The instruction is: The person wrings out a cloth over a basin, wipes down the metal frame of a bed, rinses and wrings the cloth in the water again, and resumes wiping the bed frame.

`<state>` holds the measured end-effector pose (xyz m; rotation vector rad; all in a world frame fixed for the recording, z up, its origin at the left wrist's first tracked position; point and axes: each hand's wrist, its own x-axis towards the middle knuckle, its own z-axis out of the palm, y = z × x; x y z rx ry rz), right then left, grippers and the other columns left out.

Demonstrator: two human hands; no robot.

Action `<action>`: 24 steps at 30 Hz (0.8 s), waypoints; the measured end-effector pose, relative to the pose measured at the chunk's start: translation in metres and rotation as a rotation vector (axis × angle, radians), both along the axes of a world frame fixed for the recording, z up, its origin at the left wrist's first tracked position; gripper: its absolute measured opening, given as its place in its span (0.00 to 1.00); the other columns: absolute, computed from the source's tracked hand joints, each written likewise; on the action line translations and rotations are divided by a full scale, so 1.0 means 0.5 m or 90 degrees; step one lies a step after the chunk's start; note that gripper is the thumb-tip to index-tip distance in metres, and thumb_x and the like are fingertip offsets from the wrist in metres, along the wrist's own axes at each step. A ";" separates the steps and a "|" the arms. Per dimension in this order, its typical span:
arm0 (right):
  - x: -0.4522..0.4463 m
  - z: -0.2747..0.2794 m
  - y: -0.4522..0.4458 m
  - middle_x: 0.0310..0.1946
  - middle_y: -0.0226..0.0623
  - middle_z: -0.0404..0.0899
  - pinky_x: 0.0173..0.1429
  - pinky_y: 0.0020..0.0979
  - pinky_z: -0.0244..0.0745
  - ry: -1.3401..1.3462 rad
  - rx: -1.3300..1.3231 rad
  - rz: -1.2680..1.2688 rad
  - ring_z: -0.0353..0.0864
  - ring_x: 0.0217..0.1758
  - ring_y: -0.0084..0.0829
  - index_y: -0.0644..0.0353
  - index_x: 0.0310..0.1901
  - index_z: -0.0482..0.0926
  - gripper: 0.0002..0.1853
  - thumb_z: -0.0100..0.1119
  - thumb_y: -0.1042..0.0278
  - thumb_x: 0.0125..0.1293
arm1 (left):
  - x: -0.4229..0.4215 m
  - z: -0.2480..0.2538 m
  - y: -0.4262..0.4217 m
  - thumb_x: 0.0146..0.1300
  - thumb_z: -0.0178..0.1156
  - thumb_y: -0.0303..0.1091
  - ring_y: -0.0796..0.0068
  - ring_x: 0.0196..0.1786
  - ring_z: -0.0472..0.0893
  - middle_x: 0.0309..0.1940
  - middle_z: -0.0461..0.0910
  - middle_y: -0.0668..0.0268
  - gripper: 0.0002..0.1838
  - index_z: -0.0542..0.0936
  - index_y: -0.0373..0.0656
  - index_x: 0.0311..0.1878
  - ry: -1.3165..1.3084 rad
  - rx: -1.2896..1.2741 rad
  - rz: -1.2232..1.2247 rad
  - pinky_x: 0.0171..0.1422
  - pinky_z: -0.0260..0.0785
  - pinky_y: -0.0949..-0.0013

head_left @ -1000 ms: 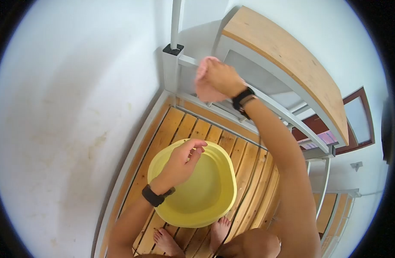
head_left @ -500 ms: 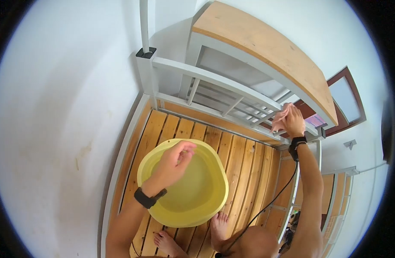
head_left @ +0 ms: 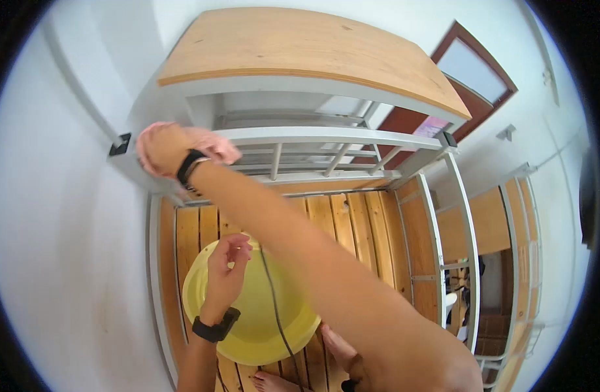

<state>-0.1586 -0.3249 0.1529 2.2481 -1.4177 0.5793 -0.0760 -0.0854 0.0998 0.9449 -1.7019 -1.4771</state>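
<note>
My right hand [head_left: 166, 149] is closed on a pink cloth [head_left: 215, 145] and presses it against the left end of the grey metal bed rail [head_left: 306, 135], beside the corner post. My right arm stretches across the view to reach there. Below, my left hand [head_left: 228, 268] hovers over a yellow basin [head_left: 192, 287] with its fingers loosely bent and apart, holding nothing. The basin stands on the wooden slats, partly covered by both arms. A dark cable hangs from my right wrist across it.
Wooden slats [head_left: 323, 215] form the bed base under me. Beyond the rail is a wood-topped surface [head_left: 300, 46] on a grey frame. A white wall [head_left: 84, 261] borders the left side, and a metal ladder [head_left: 470, 255] stands at the right.
My right hand has carried the pink cloth along the rail from its right end to its left end. My left hand stays over the basin, while the view has turned.
</note>
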 end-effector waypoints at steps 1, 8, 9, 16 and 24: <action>0.028 -0.023 -0.037 0.38 0.39 0.86 0.44 0.44 0.80 -0.019 -0.035 -0.034 0.86 0.42 0.41 0.52 0.37 0.86 0.13 0.57 0.55 0.59 | -0.012 -0.012 -0.004 0.71 0.56 0.23 0.75 0.41 0.81 0.42 0.82 0.65 0.10 0.77 0.37 0.53 -0.003 -0.021 -0.016 0.46 0.73 0.71; 0.042 0.044 -0.033 0.31 0.35 0.86 0.41 0.35 0.79 -0.124 0.262 0.032 0.88 0.37 0.32 0.55 0.30 0.85 0.10 0.58 0.62 0.60 | -0.074 -0.078 0.007 0.70 0.57 0.23 0.74 0.40 0.80 0.40 0.82 0.66 0.08 0.78 0.37 0.51 0.015 -0.067 -0.031 0.46 0.73 0.70; 0.042 0.025 -0.036 0.31 0.35 0.86 0.41 0.35 0.79 -0.125 0.269 0.023 0.88 0.37 0.32 0.55 0.30 0.85 0.10 0.58 0.62 0.60 | -0.082 -0.077 0.003 0.70 0.57 0.24 0.74 0.40 0.79 0.40 0.81 0.66 0.08 0.78 0.37 0.51 0.023 -0.074 -0.023 0.46 0.73 0.70; -0.074 -0.002 0.037 0.33 0.42 0.87 0.47 0.41 0.81 -0.124 0.087 0.055 0.88 0.40 0.42 0.59 0.31 0.84 0.14 0.54 0.59 0.61 | -0.069 -0.026 -0.026 0.71 0.57 0.24 0.80 0.36 0.76 0.34 0.79 0.68 0.04 0.79 0.39 0.45 0.006 0.013 0.069 0.41 0.70 0.75; -0.501 -0.011 0.272 0.44 0.46 0.85 0.51 0.42 0.82 -0.033 0.050 -0.020 0.86 0.49 0.44 0.62 0.49 0.79 0.18 0.58 0.58 0.65 | -0.081 -0.009 -0.017 0.72 0.56 0.25 0.85 0.34 0.73 0.37 0.78 0.72 0.02 0.77 0.41 0.44 -0.002 0.034 0.077 0.36 0.68 0.77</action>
